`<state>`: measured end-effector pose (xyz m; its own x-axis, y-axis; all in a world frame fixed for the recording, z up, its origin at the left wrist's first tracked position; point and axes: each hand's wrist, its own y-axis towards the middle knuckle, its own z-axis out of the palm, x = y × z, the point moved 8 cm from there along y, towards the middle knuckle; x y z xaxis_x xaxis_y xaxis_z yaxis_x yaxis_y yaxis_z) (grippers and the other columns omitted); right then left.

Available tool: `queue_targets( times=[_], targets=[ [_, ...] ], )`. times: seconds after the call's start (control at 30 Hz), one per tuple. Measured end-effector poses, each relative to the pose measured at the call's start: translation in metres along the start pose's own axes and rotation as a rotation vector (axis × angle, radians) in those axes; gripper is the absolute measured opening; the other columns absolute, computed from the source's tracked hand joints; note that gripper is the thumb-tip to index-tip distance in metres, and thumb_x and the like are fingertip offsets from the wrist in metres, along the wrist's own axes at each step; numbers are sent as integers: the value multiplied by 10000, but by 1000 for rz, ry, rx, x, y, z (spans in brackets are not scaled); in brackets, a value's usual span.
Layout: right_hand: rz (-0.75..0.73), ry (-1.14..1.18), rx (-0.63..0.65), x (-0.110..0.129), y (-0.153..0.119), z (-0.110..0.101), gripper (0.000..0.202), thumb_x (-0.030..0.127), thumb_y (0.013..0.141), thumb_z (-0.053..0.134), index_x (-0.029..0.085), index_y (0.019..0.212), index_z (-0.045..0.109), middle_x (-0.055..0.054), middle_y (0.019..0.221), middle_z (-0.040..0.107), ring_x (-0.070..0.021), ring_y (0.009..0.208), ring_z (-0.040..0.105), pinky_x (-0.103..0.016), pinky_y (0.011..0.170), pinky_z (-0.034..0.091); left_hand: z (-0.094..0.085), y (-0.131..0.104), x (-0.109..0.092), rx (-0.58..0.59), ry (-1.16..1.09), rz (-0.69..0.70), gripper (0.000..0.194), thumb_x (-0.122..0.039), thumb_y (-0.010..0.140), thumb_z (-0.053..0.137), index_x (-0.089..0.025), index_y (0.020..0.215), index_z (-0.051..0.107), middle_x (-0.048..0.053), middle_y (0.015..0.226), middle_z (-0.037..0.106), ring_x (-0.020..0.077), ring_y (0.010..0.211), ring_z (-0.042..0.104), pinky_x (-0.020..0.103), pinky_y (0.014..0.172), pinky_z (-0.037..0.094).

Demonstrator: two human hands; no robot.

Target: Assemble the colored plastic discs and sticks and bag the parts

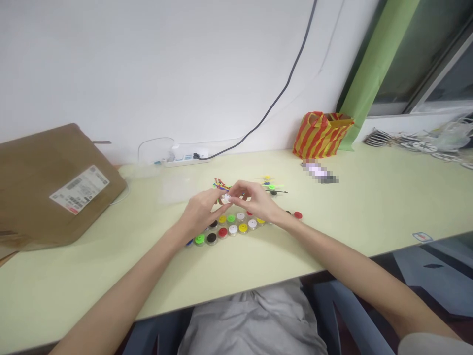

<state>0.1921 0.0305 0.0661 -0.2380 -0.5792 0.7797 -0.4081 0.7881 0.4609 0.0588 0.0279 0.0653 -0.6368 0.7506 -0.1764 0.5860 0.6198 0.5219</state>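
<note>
Above the middle of the table, my left hand (202,209) and my right hand (254,199) meet, fingers closed in a pinch. Between their fingertips is a small white and clear round piece (226,198); its exact kind is too small to make out. Just below lie two rows of small clear round pieces with coloured caps, among them a red one (222,232), a yellow one (243,228) and a green one (200,239). My hands and wrists hide part of these rows. Behind my fingers lies a bundle of thin coloured sticks (220,184).
Right of my hands are several capped pieces with thin sticks (272,188). A brown cardboard parcel (55,182) stands at left. Against the wall are a power strip (186,158) with a black cable and a striped bag (323,135). A blurred-out object (320,171) lies before the bag.
</note>
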Motion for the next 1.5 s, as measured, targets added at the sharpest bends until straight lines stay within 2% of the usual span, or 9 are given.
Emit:
queue_targets(
  times=[0.1, 0.2, 0.3, 0.43, 0.53, 0.67, 1.0, 1.33, 1.5],
  targets=[
    [13, -87, -14, -13, 3, -7, 246, 314, 978, 555, 193, 1183, 616, -56, 1052, 735, -175, 963, 671, -290, 823, 503, -2, 0, 3, -30, 13, -12, 217, -381, 988, 503, -198, 997, 620, 17, 831, 652, 159, 741, 602, 295, 706, 446],
    [62, -436, -66, -37, 7, -30, 436, 170, 983, 462, 193, 1417, 500, -89, 1178, 710, -214, 1116, 619, -358, 957, 463, -1, 0, 6, -27, 11, -14, 232, -375, 982, 503, -200, 884, 620, 16, 791, 644, 150, 705, 581, 292, 692, 436],
    [90, -756, 78, -62, 9, -37, 445, 101, 973, 404, 188, 1367, 593, -114, 1348, 641, -250, 1283, 516, -406, 1060, 387, -3, 0, 5, -40, 1, 6, 282, -374, 981, 492, -202, 792, 611, 17, 740, 638, 148, 684, 572, 290, 681, 425],
    [45, -917, 270, -78, 10, -27, 430, 154, 1019, 356, 228, 1308, 666, -85, 1406, 613, -256, 1326, 476, -409, 1075, 355, -5, 1, 2, -53, 29, 14, 310, -357, 969, 486, -199, 719, 580, 20, 695, 616, 147, 652, 554, 288, 656, 409],
    [41, -958, 289, -78, 14, -20, 440, 201, 1041, 342, 269, 1360, 637, -77, 1389, 625, -262, 1312, 478, -414, 1052, 352, -6, 1, 1, -47, 42, 6, 298, -341, 954, 494, -196, 706, 577, 19, 685, 607, 145, 639, 550, 285, 645, 405],
    [70, -990, 287, -76, 15, -17, 417, 224, 1037, 373, 305, 1272, 707, -78, 1408, 606, -281, 1312, 458, -442, 1053, 319, -6, 0, 3, -45, 35, -15, 299, -360, 951, 507, -195, 723, 609, 13, 677, 610, 141, 628, 551, 285, 634, 400],
    [171, -1001, 200, -89, 22, -29, 266, 220, 977, 526, 212, 1058, 780, -122, 1146, 695, -283, 1125, 520, -402, 933, 368, -4, -1, 6, -45, 29, -9, 331, -416, 964, 516, -198, 746, 638, 5, 660, 636, 137, 617, 565, 287, 636, 403],
    [153, -966, 268, -86, 31, -12, 275, 232, 995, 507, 185, 1131, 741, -110, 1094, 737, -266, 1098, 561, -367, 908, 384, 0, -2, 6, -8, 45, -13, 352, -428, 967, 518, -193, 735, 638, 15, 664, 633, 142, 628, 575, 281, 651, 413],
    [216, -979, 303, -92, 32, -18, 236, 144, 937, 533, 183, 992, 760, -104, 1042, 744, -244, 1041, 595, -324, 864, 388, 0, -2, 6, -4, 40, -21, 349, -423, 965, 526, -187, 730, 629, 13, 658, 626, 140, 621, 568, 277, 649, 403]
  ],
)
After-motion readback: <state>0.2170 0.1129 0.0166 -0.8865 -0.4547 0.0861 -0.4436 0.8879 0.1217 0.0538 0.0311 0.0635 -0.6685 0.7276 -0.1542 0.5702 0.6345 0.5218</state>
